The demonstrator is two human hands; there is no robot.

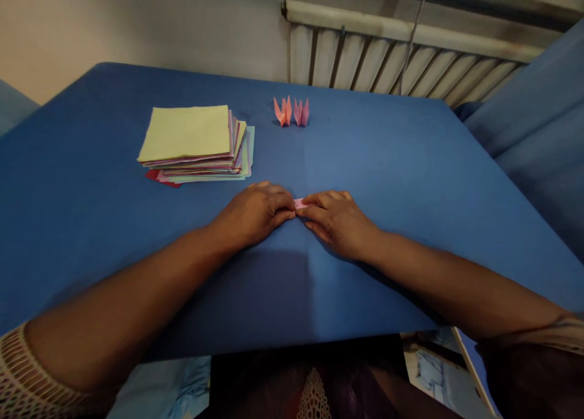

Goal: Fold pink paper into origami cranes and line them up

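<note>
Both of my hands rest on the blue table (pixel 91 182), knuckles up, meeting at a small folded pink paper (pixel 300 204). My left hand (pixel 255 213) presses its curled fingertips on the paper's left end. My right hand (pixel 337 221) pinches the right end with fingers closed. Most of the paper is hidden under the fingers. A stack of coloured paper sheets (pixel 196 142), yellow on top, lies at the far left. Two finished folded paper figures stand beyond my hands, an orange one (pixel 283 111) and a pink one (pixel 301 112).
A ribbed radiator (pixel 401 66) runs along the wall behind the table. Blue cushioned seating (pixel 538 133) stands at the right. The table's near edge lies just above my lap.
</note>
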